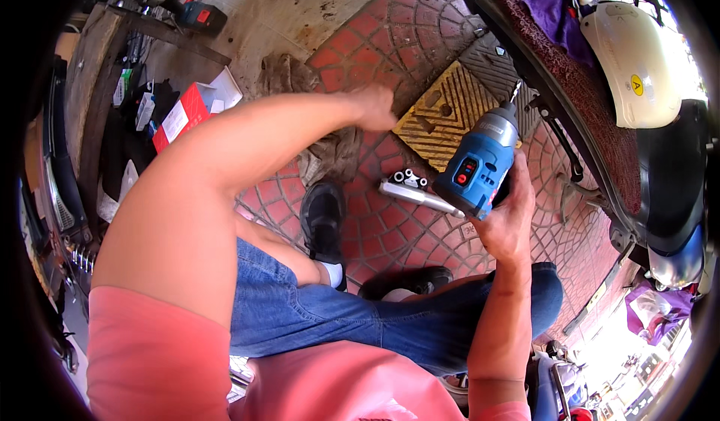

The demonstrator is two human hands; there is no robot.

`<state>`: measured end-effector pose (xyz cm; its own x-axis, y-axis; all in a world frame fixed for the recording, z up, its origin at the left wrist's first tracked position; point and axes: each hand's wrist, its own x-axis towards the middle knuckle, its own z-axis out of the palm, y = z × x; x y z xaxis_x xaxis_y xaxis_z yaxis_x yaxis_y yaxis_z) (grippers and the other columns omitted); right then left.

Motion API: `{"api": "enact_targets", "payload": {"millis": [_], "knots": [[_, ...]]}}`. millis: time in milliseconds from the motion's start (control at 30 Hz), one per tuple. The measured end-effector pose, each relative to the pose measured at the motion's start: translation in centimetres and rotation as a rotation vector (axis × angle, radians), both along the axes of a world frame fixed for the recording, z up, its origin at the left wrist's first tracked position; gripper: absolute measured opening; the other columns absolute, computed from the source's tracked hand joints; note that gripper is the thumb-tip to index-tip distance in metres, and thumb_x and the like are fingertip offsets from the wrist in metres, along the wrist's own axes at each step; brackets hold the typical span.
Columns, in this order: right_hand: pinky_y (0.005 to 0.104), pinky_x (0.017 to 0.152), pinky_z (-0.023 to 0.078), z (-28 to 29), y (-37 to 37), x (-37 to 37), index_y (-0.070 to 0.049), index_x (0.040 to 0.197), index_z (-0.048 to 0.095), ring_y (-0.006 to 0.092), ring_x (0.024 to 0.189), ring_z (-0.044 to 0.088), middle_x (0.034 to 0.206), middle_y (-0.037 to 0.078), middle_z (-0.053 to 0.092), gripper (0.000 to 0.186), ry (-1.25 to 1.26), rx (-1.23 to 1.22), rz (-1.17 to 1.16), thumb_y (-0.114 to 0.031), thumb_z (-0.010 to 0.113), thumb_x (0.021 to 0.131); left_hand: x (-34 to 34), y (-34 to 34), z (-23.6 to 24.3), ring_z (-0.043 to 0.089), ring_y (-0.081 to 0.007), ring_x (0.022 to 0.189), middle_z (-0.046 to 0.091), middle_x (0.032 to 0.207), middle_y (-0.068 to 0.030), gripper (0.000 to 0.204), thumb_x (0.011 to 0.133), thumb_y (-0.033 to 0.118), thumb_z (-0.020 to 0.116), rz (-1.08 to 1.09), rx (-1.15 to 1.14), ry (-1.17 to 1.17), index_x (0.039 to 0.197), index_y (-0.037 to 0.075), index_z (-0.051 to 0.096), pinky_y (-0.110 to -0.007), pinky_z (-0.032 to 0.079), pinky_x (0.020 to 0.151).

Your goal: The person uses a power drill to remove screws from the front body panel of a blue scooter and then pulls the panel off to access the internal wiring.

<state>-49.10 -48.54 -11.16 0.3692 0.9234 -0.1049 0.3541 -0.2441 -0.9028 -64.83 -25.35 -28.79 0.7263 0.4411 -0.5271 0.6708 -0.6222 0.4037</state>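
My right hand (511, 209) grips a blue cordless drill (474, 166) with a metal bit (516, 91) fitted, pointing away from me. My left hand (373, 108) is stretched forward beside a yellow ribbed mat (416, 125), its fingers blurred and bent, so what they hold, if anything, is unclear. Below the drill, on the red paving (390, 233), lie a silver cylinder (409, 194) and a small metal part with holes (409, 177). A crumpled grey-brown rag (322, 162) is partly hidden behind my left arm.
At right stands a scooter (660, 181) with a cream helmet (626, 61) and purple cloth (544, 5). A wooden frame (105, 61), red-and-white box (180, 117) and another cordless tool (199, 16) are at left. A grey ribbed mat (487, 68) adjoins the yellow one.
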Motion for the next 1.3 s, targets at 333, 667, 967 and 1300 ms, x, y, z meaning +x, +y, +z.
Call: {"api": "enact_targets", "payload": {"millis": [333,667,967,1300], "knots": [[0.0327,0.077,0.051,0.3,-0.4,0.6,-0.001,0.117,0.059,0.0209,0.080,0.060,0.090,0.012,0.065,0.060,-0.096,0.043,0.011,-0.024,0.090,0.071,-1.5,-2.0,-0.4,0.073,-0.0375,0.109,0.075,0.114,-0.0225,0.035,0.087,0.024,0.064,-0.303,0.147,0.323,0.109,0.001,0.077,-0.050,0.058,0.091],[0.0458,0.087,0.053,0.1,0.5,0.2,0.000,0.123,0.057,0.0425,0.098,0.066,0.103,0.022,0.066,0.059,-0.246,-0.065,0.192,-0.011,0.076,0.069,6.6,1.4,10.3,0.042,-0.0092,0.053,0.057,0.070,-0.0005,0.019,0.092,0.027,0.059,0.600,-1.444,-0.289,0.084,0.011,0.064,-0.026,0.031,0.046],[0.0453,0.087,0.053,0.1,0.5,0.1,0.003,0.119,0.059,0.0427,0.097,0.067,0.102,0.024,0.068,0.055,-0.203,-0.144,0.149,-0.016,0.079,0.071,6.7,1.8,13.3,0.051,-0.0126,0.058,0.058,0.068,-0.0011,0.020,0.095,0.027,0.059,0.560,-1.484,-0.388,0.086,0.009,0.065,-0.031,0.041,0.054],[0.0389,0.088,0.055,0.5,0.3,0.1,0.004,0.121,0.062,0.0297,0.096,0.071,0.103,0.020,0.071,0.061,-0.109,-0.149,0.097,-0.015,0.088,0.069,6.9,1.1,14.1,0.051,-0.0125,0.060,0.059,0.070,0.0005,0.021,0.098,0.027,0.061,0.555,-1.424,-0.440,0.092,0.008,0.067,-0.033,0.042,0.056]]}}
